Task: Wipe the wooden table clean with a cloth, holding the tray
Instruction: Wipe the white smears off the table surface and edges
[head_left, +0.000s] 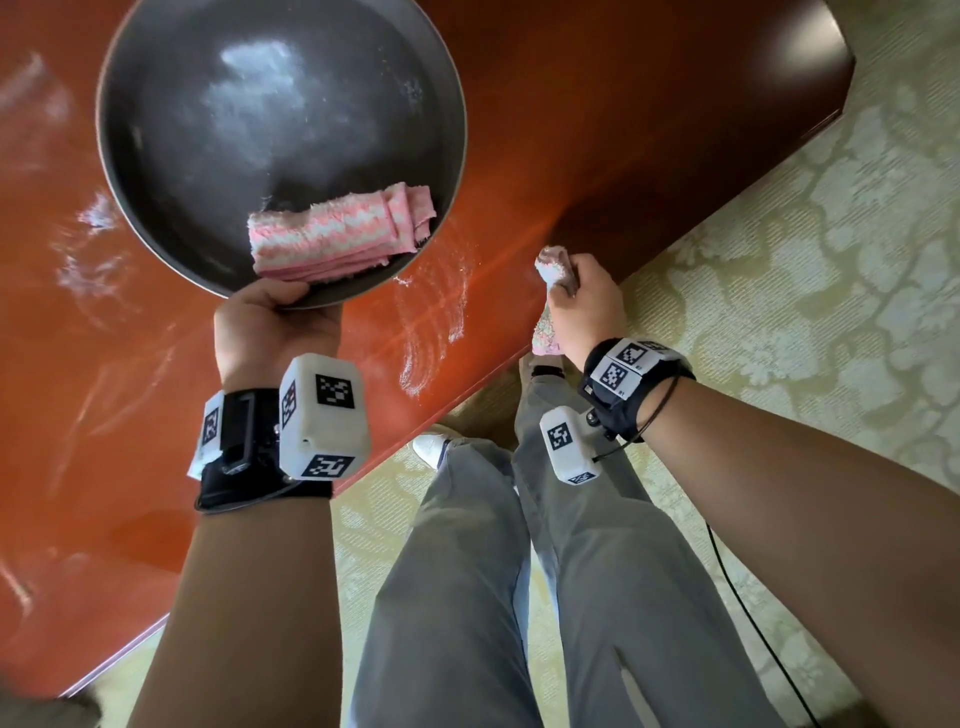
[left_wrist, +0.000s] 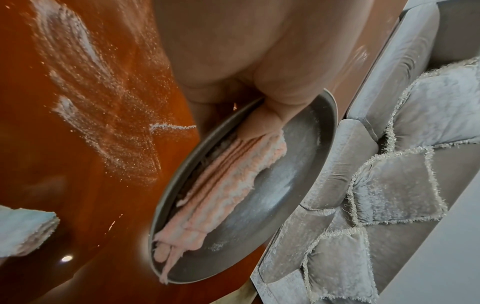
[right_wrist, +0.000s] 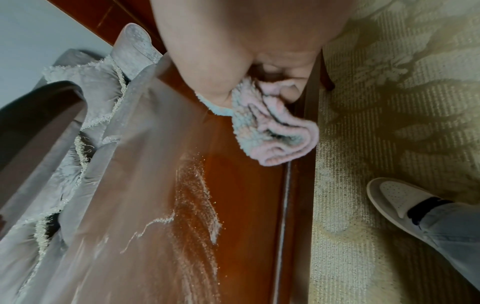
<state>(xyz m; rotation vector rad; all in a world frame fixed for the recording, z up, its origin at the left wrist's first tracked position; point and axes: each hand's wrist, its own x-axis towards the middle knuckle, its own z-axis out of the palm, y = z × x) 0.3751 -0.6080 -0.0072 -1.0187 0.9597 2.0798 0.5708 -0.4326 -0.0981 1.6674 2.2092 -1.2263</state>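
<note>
Though tilted: tray (head_left: 171, 218) (folded cloth (head_left: 337, 231) inside)

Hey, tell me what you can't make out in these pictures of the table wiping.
- Left hand fingers under the tray: hidden by the tray in the head view, by the palm in the left wrist view.
- Whether the cloth in the right hand touches the table: unclear in every view.
- Table's far and left ends: cut off by the head view's edges.
- What the white powder is: too fine.

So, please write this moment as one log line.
left hand holds tray | right hand grips cloth at table edge | powder remains
</note>
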